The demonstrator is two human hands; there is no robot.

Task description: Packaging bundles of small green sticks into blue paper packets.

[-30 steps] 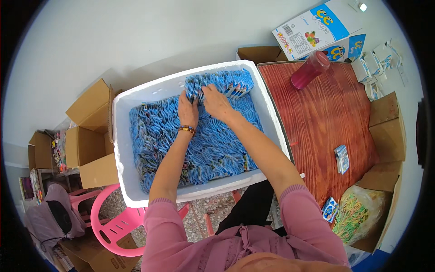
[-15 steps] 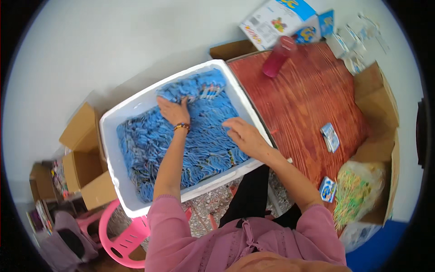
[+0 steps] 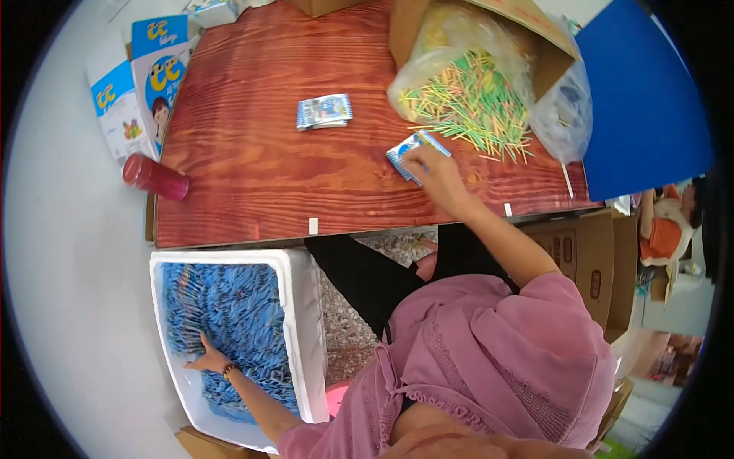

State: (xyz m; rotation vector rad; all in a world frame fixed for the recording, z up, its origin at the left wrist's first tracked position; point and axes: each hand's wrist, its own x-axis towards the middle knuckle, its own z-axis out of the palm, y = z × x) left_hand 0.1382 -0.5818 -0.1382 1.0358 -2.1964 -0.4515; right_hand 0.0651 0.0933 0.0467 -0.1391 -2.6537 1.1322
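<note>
At the lower left, a white foam box [image 3: 300, 336] is packed with rows of small blue packets [image 3: 237, 306]. My left hand [image 3: 208, 359] rests on them near the box's left side, thumb spread away from the fingers and nothing held. On the red wood-grain table [image 3: 252, 164], my right hand [image 3: 437, 177] has its fingers curled onto a small blue-and-white packet stack [image 3: 405, 147], which they partly cover. A similar blue-and-white packet stack [image 3: 324, 112] lies to the left of that hand, farther from me.
A clear bag [image 3: 478, 107] spills thin coloured sticks onto the table, beside an open cardboard box [image 3: 554, 53]. At the table's left end lies a pink-red bottle [image 3: 157, 177], with printed cartons [image 3: 141, 96] behind. A blue panel [image 3: 642, 99] stands at right.
The view has turned right toward the table. My right hand has gone from above the foam box to the packet stack on the table; my left hand stays in the box.
</note>
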